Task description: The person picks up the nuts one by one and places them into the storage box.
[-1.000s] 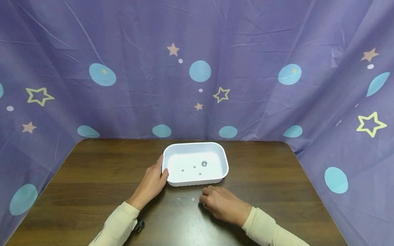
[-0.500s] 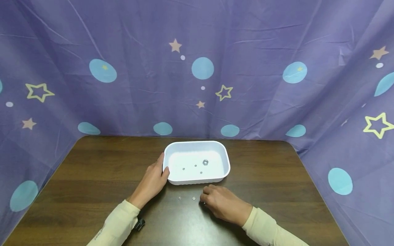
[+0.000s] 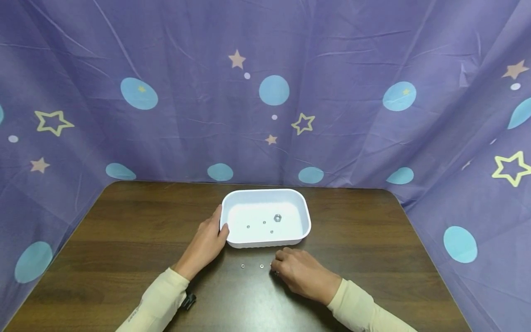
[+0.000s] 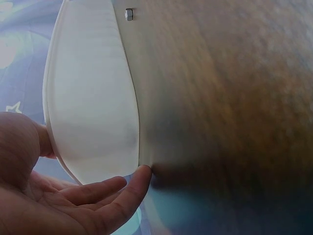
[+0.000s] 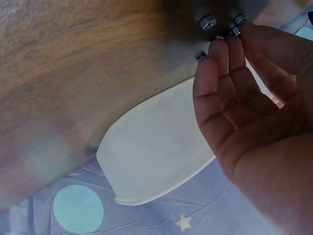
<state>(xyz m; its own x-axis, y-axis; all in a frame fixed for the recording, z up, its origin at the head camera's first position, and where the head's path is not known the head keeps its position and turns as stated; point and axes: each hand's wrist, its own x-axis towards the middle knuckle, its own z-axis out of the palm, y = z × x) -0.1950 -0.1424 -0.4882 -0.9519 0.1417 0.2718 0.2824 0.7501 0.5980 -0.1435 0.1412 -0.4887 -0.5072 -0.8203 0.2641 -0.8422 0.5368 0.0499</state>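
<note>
A white plastic tray (image 3: 265,243) sits on the table. My left hand (image 3: 206,242) grips its left end, thumb over the rim and fingers along the outer wall. Just in front of the tray, my right hand (image 3: 304,273) is low over the table with fingers bent down. In the right wrist view, its thumb and fingertips pinch a small hex nut (image 5: 235,31). Another nut (image 5: 239,19) lies right behind that one, and one more nut (image 5: 201,57) shows at an outer fingertip. Two small nuts, a left nut (image 3: 243,266) and a right nut (image 3: 262,266), lie left of this hand.
Inside the tray lie one large hex nut (image 3: 277,218) and three small ones, such as the small nut (image 3: 248,227). The brown wooden table (image 3: 365,230) ends at a purple patterned curtain (image 3: 348,115) behind and at both sides.
The head view has shifted slightly. A small nut now shows at the tips of the right hand's fingers, where it was hidden before. The left hand and tray stay in place.
</note>
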